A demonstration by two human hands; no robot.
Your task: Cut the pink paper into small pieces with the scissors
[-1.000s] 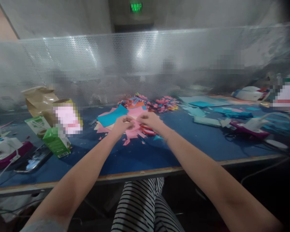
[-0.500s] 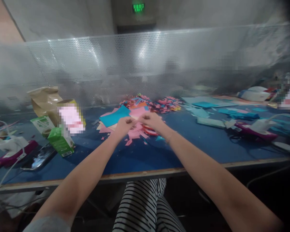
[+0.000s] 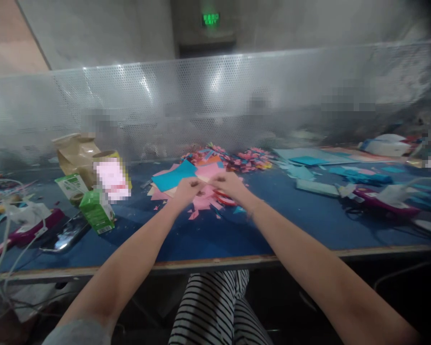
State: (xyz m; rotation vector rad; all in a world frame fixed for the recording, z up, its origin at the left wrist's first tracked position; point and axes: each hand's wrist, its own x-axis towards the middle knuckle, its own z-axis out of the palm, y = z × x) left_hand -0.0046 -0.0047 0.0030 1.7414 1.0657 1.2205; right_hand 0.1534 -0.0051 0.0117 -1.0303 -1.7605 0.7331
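Note:
My left hand (image 3: 187, 190) and my right hand (image 3: 230, 186) meet fingertip to fingertip over a heap of coloured paper. Both have their fingers pinched together; whatever small thing lies between them is too blurred to name. Under and around them are pink paper scraps (image 3: 202, 202). A blue paper sheet (image 3: 175, 176) lies just beyond my left hand, with a pink paper sheet (image 3: 210, 169) beside it. Red curved handles (image 3: 223, 197), which look like scissors, show partly beneath my right hand.
Behind the sheets rises a pile of cut paper bits (image 3: 208, 155). On the left stand a brown paper bag (image 3: 77, 155), a green box (image 3: 95, 213) and a phone (image 3: 65, 235). A purple power strip (image 3: 384, 201) lies right. A perforated screen (image 3: 201, 105) closes the back.
The whole view has shifted slightly, so the table and things appear a little lower and further right. My hands stay pinched together over the paper, with barely any movement.

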